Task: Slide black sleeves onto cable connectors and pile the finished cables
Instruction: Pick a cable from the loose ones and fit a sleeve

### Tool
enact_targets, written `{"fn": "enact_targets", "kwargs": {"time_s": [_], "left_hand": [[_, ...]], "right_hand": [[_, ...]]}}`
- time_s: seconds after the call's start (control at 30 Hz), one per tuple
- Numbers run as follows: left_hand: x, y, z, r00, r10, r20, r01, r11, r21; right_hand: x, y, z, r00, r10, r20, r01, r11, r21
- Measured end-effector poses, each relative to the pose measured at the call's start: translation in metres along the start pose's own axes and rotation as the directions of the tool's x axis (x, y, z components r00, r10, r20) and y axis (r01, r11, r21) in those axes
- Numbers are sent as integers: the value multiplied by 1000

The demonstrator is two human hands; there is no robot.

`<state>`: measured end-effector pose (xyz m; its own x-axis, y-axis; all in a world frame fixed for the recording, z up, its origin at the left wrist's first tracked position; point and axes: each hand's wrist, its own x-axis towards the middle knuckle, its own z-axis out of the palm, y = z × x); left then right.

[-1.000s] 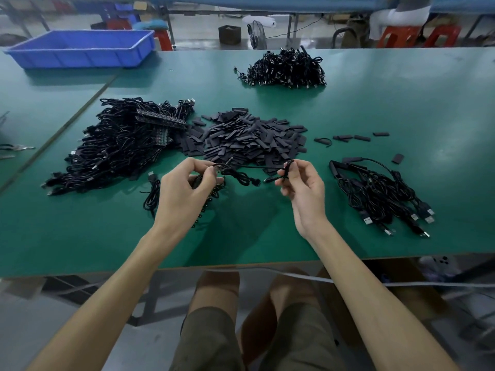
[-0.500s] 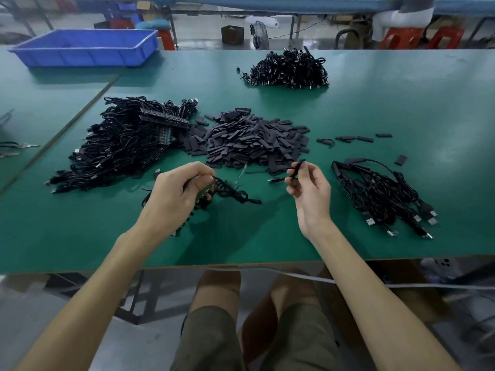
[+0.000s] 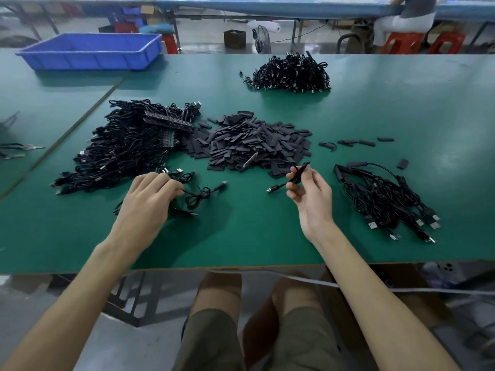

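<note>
- A heap of flat black sleeves (image 3: 249, 140) lies in the middle of the green-topped work table (image 3: 241, 236); every place below is given from this heap.
- Left of the heap and touching its edge sprawls a large tangle of thin black cables (image 3: 126, 148), with dark flat strips (image 3: 168, 120) lying on its top.
- Near the heap, on the side towards the person and to its left, the left hand (image 3: 150, 199) lies palm down. Its fingers are curled over a small bundle of black cables (image 3: 195, 195) on the table, gripping it. One plug end (image 3: 221, 185) trails out towards the heap.
- Just in front of the heap's right end, the right hand (image 3: 310, 194) is raised off the table. Thumb and forefinger pinch a short black cable (image 3: 300, 171). Its metal-tipped plug (image 3: 271, 189) sticks out to the left, and the other fingers are loosely bent.
- Right of the heap and a little nearer the person lies a pile of finished black cables (image 3: 380, 199), their plugs pointing towards the table's near edge.
- A few loose black sleeves (image 3: 356, 142) lie scattered just right of the heap.
- Well beyond the heap sits another mound of black cables (image 3: 292, 73).
- Far to the heap's back left stands a blue plastic tray (image 3: 88, 50).
</note>
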<state>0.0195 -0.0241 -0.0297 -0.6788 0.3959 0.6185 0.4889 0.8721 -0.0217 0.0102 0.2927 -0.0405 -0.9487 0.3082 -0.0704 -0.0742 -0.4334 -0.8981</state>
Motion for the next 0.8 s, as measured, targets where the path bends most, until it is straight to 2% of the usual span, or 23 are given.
{"fn": "enact_targets", "kwargs": {"time_s": [0.2, 0.4, 0.53, 0.63, 0.7, 0.73, 0.8], "left_hand": [[-20, -15, 0, 998, 45, 36, -47, 998, 41], [-30, -17, -10, 992, -31, 124, 30, 999, 9], [-10, 9, -9, 993, -103, 51, 108, 988, -113], [14, 41, 5, 992, -118, 39, 124, 950, -287], [32, 64, 18, 972, -186, 143, 233, 833, -502], [42, 74, 24, 945, -223, 240, 326, 704, -631], [61, 93, 34, 886, -229, 403, 461, 346, -817]], "right_hand": [[-1, -1, -2, 999, 22, 26, -21, 1000, -8], [0, 1, -1, 997, 16, 73, -13, 999, -36], [0, 2, 0, 994, 7, 111, 2, 996, -84], [-1, 1, 1, 989, 2, 147, 18, 991, -133], [-1, 2, 2, 984, 0, 176, 35, 980, -194], [-1, 3, 2, 981, -3, 192, 48, 972, -231], [0, 6, 3, 976, -11, 217, 77, 952, -297]]}}
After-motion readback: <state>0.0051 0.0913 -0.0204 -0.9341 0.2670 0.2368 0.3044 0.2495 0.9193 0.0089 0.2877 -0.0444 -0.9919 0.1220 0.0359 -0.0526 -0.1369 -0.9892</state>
